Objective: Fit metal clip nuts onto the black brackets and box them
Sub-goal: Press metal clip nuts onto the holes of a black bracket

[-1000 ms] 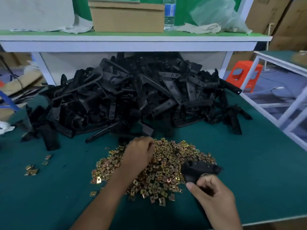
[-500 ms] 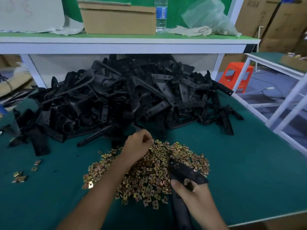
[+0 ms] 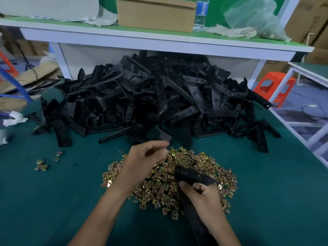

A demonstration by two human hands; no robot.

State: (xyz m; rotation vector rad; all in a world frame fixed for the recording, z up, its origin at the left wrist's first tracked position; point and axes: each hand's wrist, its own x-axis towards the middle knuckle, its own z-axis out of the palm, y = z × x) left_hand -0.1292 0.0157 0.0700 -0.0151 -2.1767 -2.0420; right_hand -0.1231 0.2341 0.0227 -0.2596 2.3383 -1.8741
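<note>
One black bracket (image 3: 193, 176) — long, matte — above heaped brassy clip nuts (image 3: 159, 183).

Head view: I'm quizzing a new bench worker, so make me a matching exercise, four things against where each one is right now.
Things
1. cardboard box
2. orange stool
3. clip nuts
4. black bracket

Places
A. gripped in the right hand
B. beyond the right edge of the table
C. on the upper shelf
D. heaped on the table

Pairs: 1-C, 2-B, 3-D, 4-A
</note>
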